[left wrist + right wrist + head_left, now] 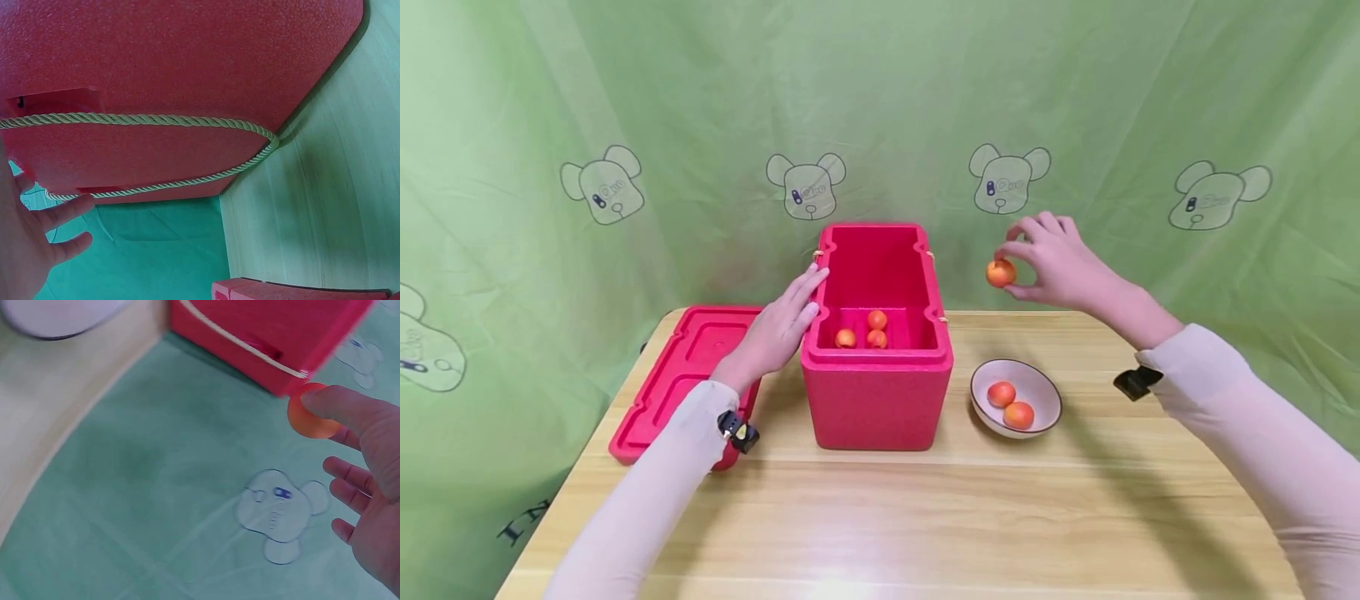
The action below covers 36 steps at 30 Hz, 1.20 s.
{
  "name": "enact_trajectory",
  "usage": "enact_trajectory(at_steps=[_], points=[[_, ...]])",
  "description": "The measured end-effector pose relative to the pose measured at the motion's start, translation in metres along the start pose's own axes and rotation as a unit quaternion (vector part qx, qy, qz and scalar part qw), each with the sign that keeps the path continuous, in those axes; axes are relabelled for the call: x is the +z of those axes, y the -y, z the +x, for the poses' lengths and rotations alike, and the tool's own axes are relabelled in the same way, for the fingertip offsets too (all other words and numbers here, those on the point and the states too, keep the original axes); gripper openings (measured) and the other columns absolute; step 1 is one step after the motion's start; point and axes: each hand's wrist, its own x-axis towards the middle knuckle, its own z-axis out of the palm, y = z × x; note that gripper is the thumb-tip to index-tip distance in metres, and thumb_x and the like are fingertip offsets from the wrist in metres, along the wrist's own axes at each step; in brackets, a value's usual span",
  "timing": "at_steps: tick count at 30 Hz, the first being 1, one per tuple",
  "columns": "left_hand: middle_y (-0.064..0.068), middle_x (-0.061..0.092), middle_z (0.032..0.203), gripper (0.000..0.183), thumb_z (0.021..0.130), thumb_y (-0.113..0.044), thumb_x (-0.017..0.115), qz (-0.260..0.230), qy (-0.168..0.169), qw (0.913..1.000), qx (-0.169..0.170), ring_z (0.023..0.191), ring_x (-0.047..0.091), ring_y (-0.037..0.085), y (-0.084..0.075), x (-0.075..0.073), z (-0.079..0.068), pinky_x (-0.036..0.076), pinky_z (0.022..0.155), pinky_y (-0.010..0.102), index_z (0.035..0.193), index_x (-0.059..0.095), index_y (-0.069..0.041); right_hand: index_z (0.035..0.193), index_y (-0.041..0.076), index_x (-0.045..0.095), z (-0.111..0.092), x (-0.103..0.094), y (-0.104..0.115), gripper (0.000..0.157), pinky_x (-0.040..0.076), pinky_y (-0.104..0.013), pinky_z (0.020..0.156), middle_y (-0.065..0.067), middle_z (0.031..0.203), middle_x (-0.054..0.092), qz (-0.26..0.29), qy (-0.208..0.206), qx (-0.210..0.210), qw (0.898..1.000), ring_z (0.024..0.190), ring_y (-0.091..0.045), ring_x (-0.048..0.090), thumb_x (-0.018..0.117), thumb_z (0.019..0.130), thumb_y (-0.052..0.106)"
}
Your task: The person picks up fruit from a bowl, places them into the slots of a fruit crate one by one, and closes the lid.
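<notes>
In the head view, the right hand [1052, 262] pinches an apricot-like fruit [1001, 273] between thumb and fingertips, right of centre in the frame, up off the wooden table [880, 525] and above a dark-rimmed white bowl [1041, 390]. The held fruit is almost round, so no long axis can be told; a small dimple shows near its top. Its skin is smooth orange with a redder flush. Two redder fruits [1018, 415] sit in the bowl, touching.

At the centre stands a red foam box [877, 408], mouth upward, its long axis running from the lower to the upper part of the frame. The left hand [778, 325] lies against its left rim, fingers extended and gripping nothing. A red lid [700, 350] lies at the left of the frame.

Only the head view shows three orange fruits [877, 319] inside the box. The left wrist view reveals a twisted rope [162, 120] looping along the box's side, past a recessed slot [56, 103]. The right wrist view shows the thumb pressed on the held fruit, with the lower fingers loosely bent and clear of it.
</notes>
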Motion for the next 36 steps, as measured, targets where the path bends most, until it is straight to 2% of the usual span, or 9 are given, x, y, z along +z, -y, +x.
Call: enact_trajectory(at_steps=[7, 14, 20, 23, 29, 36], points=[[-0.009, 0.011, 0.158, 0.056, 0.097, -0.052, 0.028, -0.005, -0.002, 1.0000, -0.006, 0.141, 0.026, 0.016, 0.003, 0.005, 0.000, 0.042, 0.099, 0.052, 0.150, 0.011, -0.039, 0.101, 0.012, 0.067, 0.027, -0.012, 0.008, 0.037, 0.027, -0.055, 0.087, -0.013, 0.111, 0.052, 0.020, -0.056, -0.002, 0.998, 0.098, -0.032, 0.039, 0.080, 0.068, 0.024], [-0.008, 0.011, 0.158, 0.056, 0.098, -0.052, 0.028, -0.009, -0.004, 0.9999, -0.006, 0.141, 0.027, 0.017, 0.002, 0.009, 0.001, 0.044, 0.097, 0.052, 0.150, 0.011, -0.038, 0.103, 0.012, 0.067, 0.049, -0.017, 0.026, 0.038, 0.028, -0.053, 0.087, -0.012, 0.110, 0.051, 0.032, -0.068, -0.016, 0.997, 0.102, -0.031, 0.039, 0.080, 0.069, 0.024], [-0.009, 0.010, 0.158, 0.057, 0.097, -0.052, 0.028, -0.004, -0.001, 1.0000, -0.009, 0.140, 0.029, 0.019, 0.002, 0.006, 0.003, 0.045, 0.096, 0.053, 0.149, 0.010, -0.039, 0.102, 0.013, 0.068, 0.070, -0.022, 0.050, 0.037, 0.029, -0.050, 0.085, -0.011, 0.109, 0.052, 0.045, -0.078, -0.043, 0.995, 0.098, -0.029, 0.040, 0.080, 0.070, 0.026], [-0.008, 0.011, 0.158, 0.057, 0.097, -0.052, 0.028, -0.003, -0.002, 1.0000, -0.006, 0.140, 0.030, 0.019, 0.002, 0.005, 0.004, 0.045, 0.096, 0.053, 0.149, 0.010, -0.039, 0.103, 0.013, 0.068, 0.079, -0.023, 0.063, 0.037, 0.029, -0.049, 0.083, -0.009, 0.109, 0.052, 0.049, -0.073, -0.060, 0.994, 0.097, -0.028, 0.041, 0.079, 0.071, 0.027], [-0.009, 0.010, 0.158, 0.057, 0.097, -0.053, 0.028, -0.008, 0.001, 0.9999, -0.009, 0.141, 0.028, 0.018, 0.003, 0.006, 0.005, 0.045, 0.096, 0.052, 0.149, 0.009, -0.040, 0.104, 0.015, 0.068, 0.092, -0.017, 0.089, 0.038, 0.032, -0.049, 0.089, -0.008, 0.111, 0.054, 0.040, -0.044, -0.100, 0.993, 0.103, -0.026, 0.043, 0.078, 0.070, 0.028], [-0.010, 0.009, 0.158, 0.058, 0.097, -0.053, 0.029, -0.014, 0.005, 0.9998, -0.012, 0.142, 0.025, 0.016, 0.001, 0.007, 0.004, 0.045, 0.096, 0.051, 0.150, 0.009, -0.039, 0.105, 0.016, 0.068, 0.098, -0.007, 0.113, 0.040, 0.033, -0.048, 0.093, -0.008, 0.113, 0.053, 0.000, -0.002, -0.140, 0.990, 0.107, -0.023, 0.043, 0.079, 0.069, 0.030]])
